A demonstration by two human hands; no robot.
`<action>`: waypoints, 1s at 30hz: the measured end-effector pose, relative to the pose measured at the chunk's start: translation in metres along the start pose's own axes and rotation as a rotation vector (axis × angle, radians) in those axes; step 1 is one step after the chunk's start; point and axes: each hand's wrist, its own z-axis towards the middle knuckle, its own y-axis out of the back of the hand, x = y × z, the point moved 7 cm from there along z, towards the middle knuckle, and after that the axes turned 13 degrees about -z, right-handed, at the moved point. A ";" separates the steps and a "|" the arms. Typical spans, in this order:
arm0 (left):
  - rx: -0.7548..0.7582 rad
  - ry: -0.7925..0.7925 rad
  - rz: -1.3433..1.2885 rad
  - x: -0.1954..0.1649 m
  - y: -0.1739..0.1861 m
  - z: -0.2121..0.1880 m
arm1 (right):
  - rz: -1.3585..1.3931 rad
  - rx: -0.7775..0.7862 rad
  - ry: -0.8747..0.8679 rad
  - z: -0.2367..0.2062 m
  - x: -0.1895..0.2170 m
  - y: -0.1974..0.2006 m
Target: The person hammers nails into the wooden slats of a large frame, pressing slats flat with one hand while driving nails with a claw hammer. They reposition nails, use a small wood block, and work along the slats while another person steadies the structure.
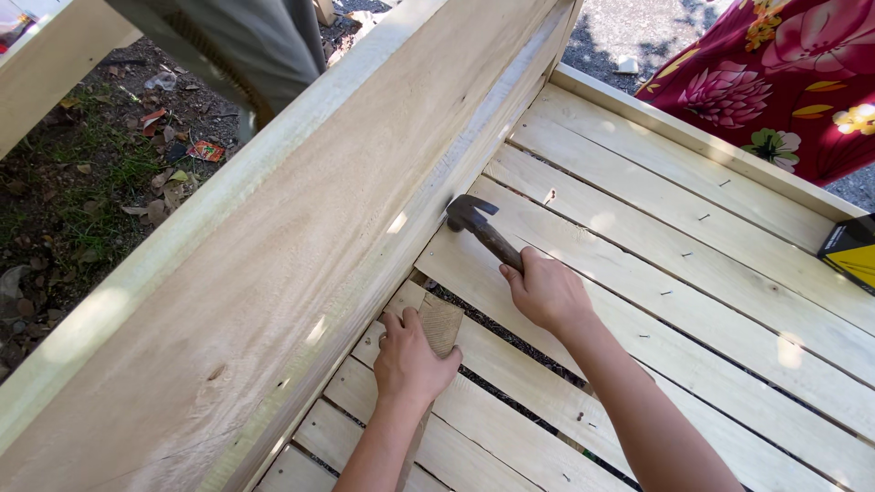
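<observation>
My right hand (545, 290) grips the wooden handle of a claw hammer (478, 224). Its metal head is against the inner face of a tall pale wooden side board (273, 237). My left hand (410, 360) holds a short wooden slat (441, 322) on edge over a gap in the slatted wooden base (656, 273), close to the side board. The slats are pale planks with small nail heads showing.
A person in red flowered cloth (775, 73) stands at the far right corner. Another person's grey trouser leg (246, 46) is beyond the side board. A yellow and black box (852, 251) lies at the right edge. Dirt, grass and litter (91, 182) lie to the left.
</observation>
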 end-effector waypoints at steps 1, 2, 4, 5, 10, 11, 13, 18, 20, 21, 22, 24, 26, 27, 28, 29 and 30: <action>0.003 0.007 0.058 0.004 -0.005 0.002 | 0.022 0.011 -0.031 -0.002 -0.007 -0.001; 0.003 0.016 0.076 0.009 -0.010 0.004 | 0.044 0.017 -0.060 -0.004 -0.014 -0.001; 0.006 0.035 0.117 0.017 -0.018 0.005 | 0.164 -0.062 -0.079 -0.018 -0.032 0.003; 0.029 0.058 0.144 0.022 -0.022 0.006 | 0.227 -0.102 -0.091 -0.029 -0.041 0.004; 0.035 0.087 0.234 0.027 -0.031 0.006 | 0.537 0.026 -0.197 -0.099 -0.079 -0.035; 0.024 0.076 0.269 0.025 -0.032 0.005 | 0.559 0.039 -0.192 -0.110 -0.083 -0.043; 0.012 0.060 0.342 0.022 -0.034 0.001 | 0.417 0.039 -0.153 -0.128 -0.088 -0.055; -0.075 0.013 0.200 0.018 -0.028 -0.013 | 0.206 -0.097 -0.142 -0.176 -0.103 -0.067; -0.088 -0.007 0.155 0.016 -0.026 -0.016 | 0.167 -0.174 -0.112 -0.190 -0.106 -0.067; -0.086 -0.011 0.160 0.015 -0.025 -0.018 | 0.139 -0.203 -0.089 -0.195 -0.108 -0.066; -0.084 -0.012 0.168 0.015 -0.026 -0.021 | 0.113 -0.228 -0.064 -0.199 -0.109 -0.066; -0.057 -0.023 0.174 0.012 -0.030 -0.024 | 0.063 -0.269 -0.029 -0.204 -0.111 -0.066; -0.038 -0.033 0.183 0.011 -0.035 -0.029 | 0.013 -0.283 -0.015 -0.210 -0.114 -0.068; -0.034 -0.038 0.185 0.010 -0.038 -0.030 | -0.008 -0.298 0.024 -0.212 -0.113 -0.068; -0.028 -0.041 0.187 0.009 -0.041 -0.031 | -0.030 -0.308 0.063 -0.216 -0.111 -0.068; -0.096 -0.114 0.189 0.004 -0.039 -0.031 | -0.053 -0.320 0.103 -0.221 -0.109 -0.068; -0.165 -0.188 0.192 -0.003 -0.037 -0.029 | -0.068 -0.293 0.123 -0.225 -0.109 -0.071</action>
